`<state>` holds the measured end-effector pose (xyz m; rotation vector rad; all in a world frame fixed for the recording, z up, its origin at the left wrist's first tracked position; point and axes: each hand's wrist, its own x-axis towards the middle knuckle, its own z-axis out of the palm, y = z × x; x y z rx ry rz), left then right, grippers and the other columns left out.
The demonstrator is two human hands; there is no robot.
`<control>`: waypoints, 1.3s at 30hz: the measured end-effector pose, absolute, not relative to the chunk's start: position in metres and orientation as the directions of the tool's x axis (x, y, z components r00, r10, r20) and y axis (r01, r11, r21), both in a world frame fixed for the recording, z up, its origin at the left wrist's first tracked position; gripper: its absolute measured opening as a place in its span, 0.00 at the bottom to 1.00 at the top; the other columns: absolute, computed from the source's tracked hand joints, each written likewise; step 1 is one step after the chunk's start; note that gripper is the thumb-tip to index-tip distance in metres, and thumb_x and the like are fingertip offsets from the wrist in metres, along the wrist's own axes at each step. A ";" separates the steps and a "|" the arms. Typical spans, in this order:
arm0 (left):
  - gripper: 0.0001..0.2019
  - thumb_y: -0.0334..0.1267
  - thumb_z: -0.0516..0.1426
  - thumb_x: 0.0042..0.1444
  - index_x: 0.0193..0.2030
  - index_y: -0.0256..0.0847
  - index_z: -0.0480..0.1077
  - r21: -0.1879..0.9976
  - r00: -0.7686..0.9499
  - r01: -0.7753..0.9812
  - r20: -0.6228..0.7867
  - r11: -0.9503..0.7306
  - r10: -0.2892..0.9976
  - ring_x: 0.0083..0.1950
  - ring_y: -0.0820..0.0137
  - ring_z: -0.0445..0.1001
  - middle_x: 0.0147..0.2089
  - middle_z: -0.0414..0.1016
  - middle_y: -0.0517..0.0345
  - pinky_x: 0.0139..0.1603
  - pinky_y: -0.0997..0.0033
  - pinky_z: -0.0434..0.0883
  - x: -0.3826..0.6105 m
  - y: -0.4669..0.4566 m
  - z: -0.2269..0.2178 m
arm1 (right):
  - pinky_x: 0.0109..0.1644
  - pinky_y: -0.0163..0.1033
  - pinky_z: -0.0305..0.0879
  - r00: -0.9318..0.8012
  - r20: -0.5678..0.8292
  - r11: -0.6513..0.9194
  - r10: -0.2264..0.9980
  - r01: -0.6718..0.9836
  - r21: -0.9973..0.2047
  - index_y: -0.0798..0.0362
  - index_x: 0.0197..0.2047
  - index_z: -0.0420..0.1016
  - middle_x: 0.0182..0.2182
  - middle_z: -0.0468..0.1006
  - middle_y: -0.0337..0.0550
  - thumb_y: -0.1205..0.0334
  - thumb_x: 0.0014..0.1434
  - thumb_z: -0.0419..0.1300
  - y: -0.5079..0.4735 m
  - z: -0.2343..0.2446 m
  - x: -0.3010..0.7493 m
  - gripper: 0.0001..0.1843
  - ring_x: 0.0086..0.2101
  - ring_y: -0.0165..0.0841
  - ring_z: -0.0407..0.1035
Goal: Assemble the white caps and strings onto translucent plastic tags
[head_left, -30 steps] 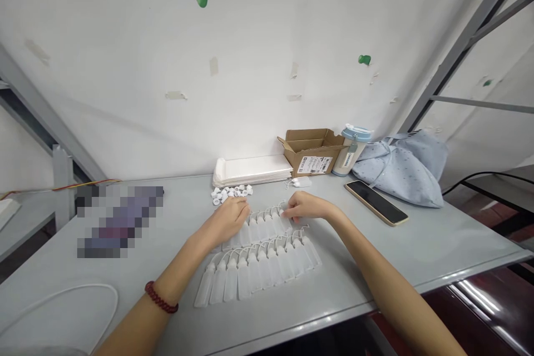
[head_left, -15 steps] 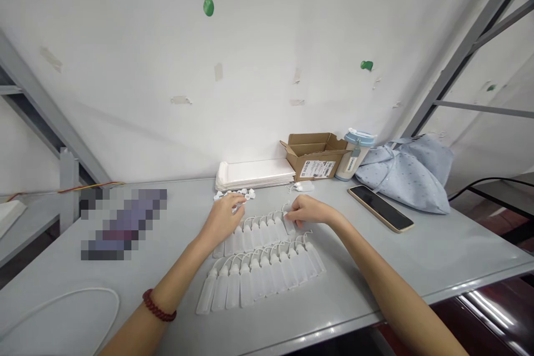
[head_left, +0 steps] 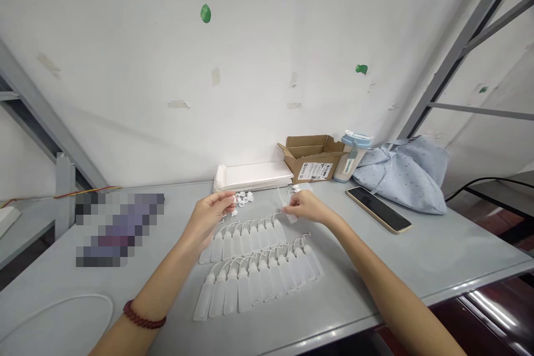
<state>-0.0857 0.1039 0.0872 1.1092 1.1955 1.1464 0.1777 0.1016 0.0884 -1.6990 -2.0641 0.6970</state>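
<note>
My left hand [head_left: 214,208] is closed in a pinch at a small pile of white caps [head_left: 246,198], with what looks like one white cap between thumb and fingertips. Another loose cap [head_left: 234,212] lies just below those fingers. In the closed fingers of my right hand [head_left: 306,206] is a small translucent plastic bottle [head_left: 291,216] with a thin tube at its top, partly covered by the hand. Two rows of similar bottles lie flat below both hands: a back row [head_left: 246,240] and a longer front row [head_left: 254,283], their thin tubes bent to the right.
Behind the caps rests a stack of white padded envelopes [head_left: 256,175]. An open cardboard box [head_left: 312,161], a blue-lidded tumbler [head_left: 351,158] and a light blue cloth bag [head_left: 403,175] stand along the wall. A phone [head_left: 379,209] lies on the right; a white cable [head_left: 83,296] curves at left.
My left hand has drawn back slightly to the left from the caps, fingers now pinched. The bottle in my right hand has moved up, away from the back row.
</note>
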 end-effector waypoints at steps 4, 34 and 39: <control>0.20 0.48 0.63 0.45 0.41 0.37 0.75 0.998 0.079 0.047 -0.054 0.051 0.995 0.35 0.69 0.72 0.35 0.76 0.54 0.46 0.65 0.69 -0.079 0.095 0.095 | 0.25 0.31 0.52 -0.128 0.196 0.227 0.972 0.724 -0.652 0.55 0.21 0.64 0.18 0.68 0.36 0.55 0.49 0.58 0.099 0.093 0.172 0.13 0.22 0.26 0.59; 0.13 0.48 0.61 0.46 0.30 0.40 0.75 0.964 0.235 0.191 0.138 -0.185 0.962 0.24 0.73 0.64 0.22 0.67 0.63 0.29 0.73 0.67 -0.052 0.067 0.102 | 0.35 0.33 0.65 -0.450 0.748 0.658 0.488 0.753 0.023 0.52 0.41 0.70 0.36 0.75 0.46 0.67 0.60 0.54 0.070 0.079 0.131 0.06 0.34 0.31 0.70; 0.12 0.47 0.61 0.48 0.27 0.39 0.75 0.965 0.275 0.194 0.120 -0.177 0.954 0.24 0.73 0.64 0.20 0.66 0.63 0.28 0.74 0.65 -0.054 0.067 0.103 | 0.36 0.34 0.65 -0.467 0.761 0.686 0.451 0.727 0.039 0.53 0.41 0.70 0.37 0.74 0.47 0.69 0.61 0.52 0.068 0.080 0.129 0.07 0.35 0.31 0.68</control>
